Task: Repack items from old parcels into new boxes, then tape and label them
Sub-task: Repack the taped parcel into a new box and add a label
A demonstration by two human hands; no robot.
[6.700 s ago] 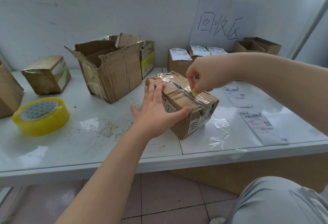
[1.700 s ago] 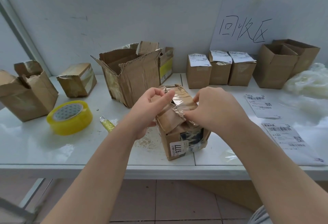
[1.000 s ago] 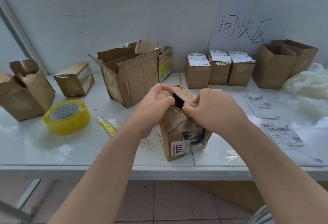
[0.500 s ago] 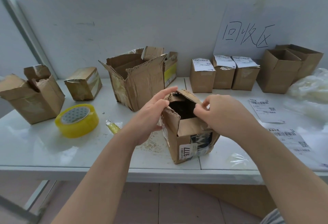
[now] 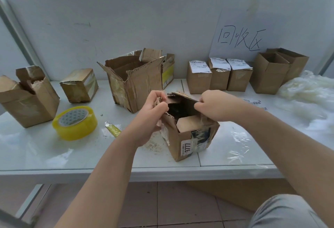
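Unpacking stage: left hand (image 5: 151, 113) curls round the torn nine-o'clock flap and right hand (image 5: 216, 107) pinches the three-o'clock flap of the old parcel (image 5: 191, 137), six o'clock from the big open box (image 5: 139, 86), so next, likely, spread them and reach inside.

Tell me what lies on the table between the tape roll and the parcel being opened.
In the head view, a small yellow scrap lies between tape roll and parcel; the left forearm crosses there too.

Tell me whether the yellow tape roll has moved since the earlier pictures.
No. The yellow tape roll stays put, left of and nearer than the big torn box.
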